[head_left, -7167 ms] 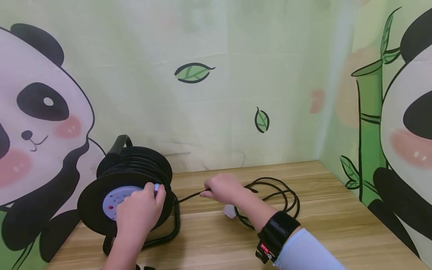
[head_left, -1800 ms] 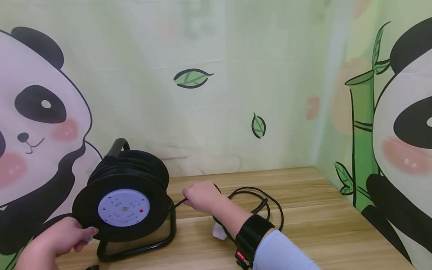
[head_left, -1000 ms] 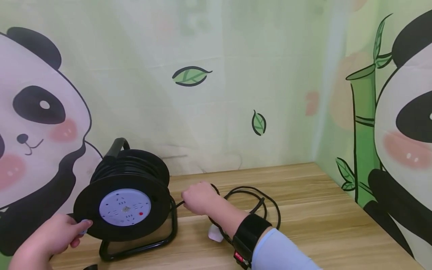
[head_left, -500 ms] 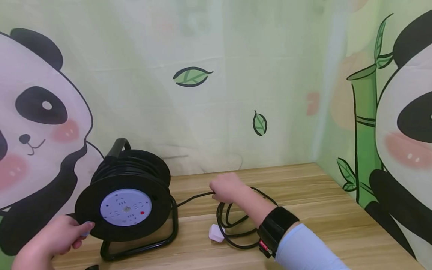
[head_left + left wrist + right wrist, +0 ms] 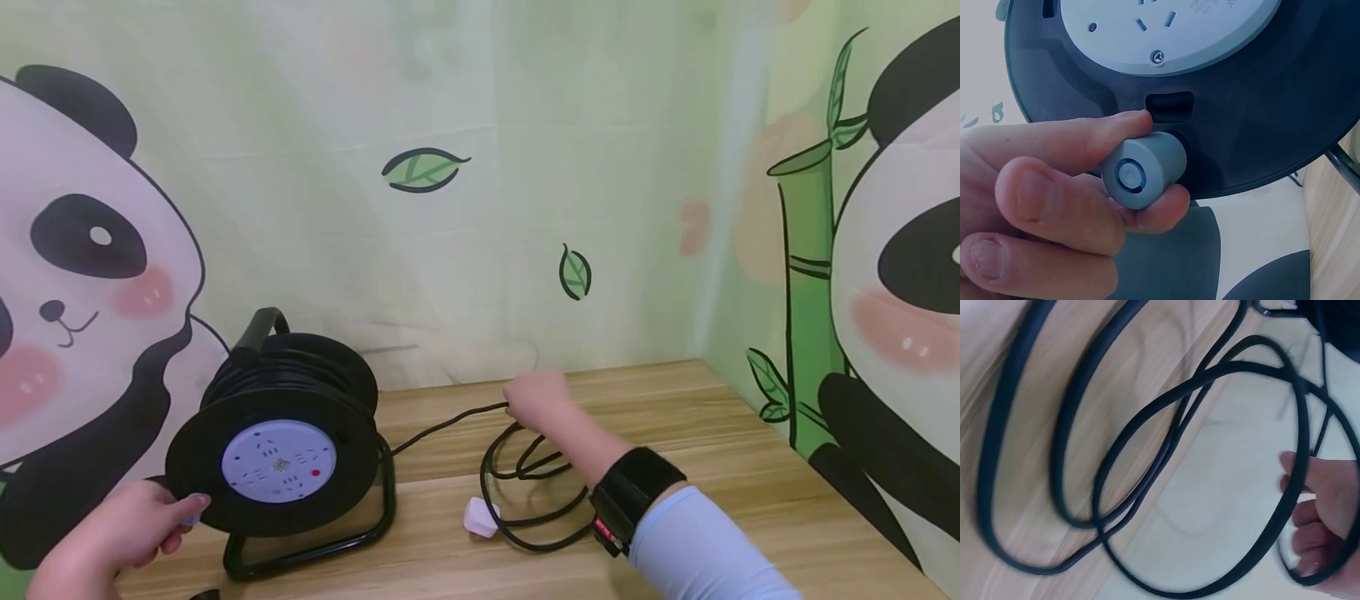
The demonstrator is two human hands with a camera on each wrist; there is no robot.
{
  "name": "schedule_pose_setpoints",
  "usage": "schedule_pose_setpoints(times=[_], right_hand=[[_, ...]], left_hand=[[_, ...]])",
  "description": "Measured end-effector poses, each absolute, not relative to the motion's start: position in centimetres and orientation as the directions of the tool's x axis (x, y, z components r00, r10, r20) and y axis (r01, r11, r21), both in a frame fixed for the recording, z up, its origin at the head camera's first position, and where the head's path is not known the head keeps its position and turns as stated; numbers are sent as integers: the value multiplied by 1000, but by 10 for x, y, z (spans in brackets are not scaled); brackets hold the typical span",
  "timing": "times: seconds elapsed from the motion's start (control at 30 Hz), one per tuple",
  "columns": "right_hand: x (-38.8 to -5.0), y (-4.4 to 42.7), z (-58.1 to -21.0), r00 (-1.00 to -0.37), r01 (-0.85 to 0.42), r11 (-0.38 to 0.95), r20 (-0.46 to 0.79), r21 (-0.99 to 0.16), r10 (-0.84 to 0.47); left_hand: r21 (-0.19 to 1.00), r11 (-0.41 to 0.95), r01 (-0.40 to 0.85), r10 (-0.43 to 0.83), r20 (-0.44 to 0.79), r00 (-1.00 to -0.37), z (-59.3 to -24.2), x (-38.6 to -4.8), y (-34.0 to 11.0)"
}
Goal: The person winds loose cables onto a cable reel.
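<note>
A black cable reel (image 5: 187,433) with a pale socket panel (image 5: 247,467) stands upright on its tubular frame at the left. My left hand (image 5: 138,521) is at the lower left of its disc. In the left wrist view, thumb and finger pinch a grey-blue crank knob (image 5: 1147,169) on that disc. My right hand (image 5: 542,400) grips the black cable (image 5: 450,419), which runs from the reel to the fist. Beyond the fist, loose loops of cable hang and lie below the hand. A white plug (image 5: 480,517) rests on the table beside them.
The wood-grain table (image 5: 435,550) meets a printed panda curtain (image 5: 465,275) along the back and right. The reel's frame foot (image 5: 315,554) juts forward. A small dark object (image 5: 204,594) shows at the bottom edge.
Over the last second my right hand has moved right, with more cable stretched between it and the reel. Since the oldest frame the disc has turned, taking my left hand to the lower left.
</note>
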State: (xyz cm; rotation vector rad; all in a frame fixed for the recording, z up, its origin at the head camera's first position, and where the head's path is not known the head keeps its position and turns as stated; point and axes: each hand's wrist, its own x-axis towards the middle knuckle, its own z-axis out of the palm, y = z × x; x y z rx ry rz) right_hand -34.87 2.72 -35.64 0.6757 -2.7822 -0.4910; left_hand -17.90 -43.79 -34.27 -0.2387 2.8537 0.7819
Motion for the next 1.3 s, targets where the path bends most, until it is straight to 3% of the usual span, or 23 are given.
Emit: schedule_pose_setpoints(times=[0.13,0.3,0.43,0.57,0.73,0.9,1.1,1.3], right_hand=[[-356,43,-355,-811,-361,829,296,427,-505],[-364,60,-351,-712,-387,859,483,336,-510],[-369,75,-342,-675,-388,874,556,291,-485],[-378,103,-334,-721,-359,911,559,204,-410],[-386,148,-330,-833,-323,946,481,-22,-273],[-389,178,-334,-888,-312,925,411,-215,-204],[-392,190,-344,-892,-388,865,368,-318,-265],[-393,195,-352,-879,-428,858,351,-283,-323]], left_hand=[[487,851,-197,-105,-210,-972,-342,-180,-438],[500,834,-232,-125,-239,-963,-343,-181,-436],[525,811,-258,-142,-252,-957,-342,-180,-434],[528,807,-266,-153,-248,-957,-340,-178,-433],[517,819,-247,-144,-231,-962,-341,-178,-435],[512,830,-222,-126,-214,-969,-340,-179,-435],[531,810,-249,-146,-229,-962,-338,-178,-433],[532,805,-263,-162,-229,-960,-336,-175,-432]])
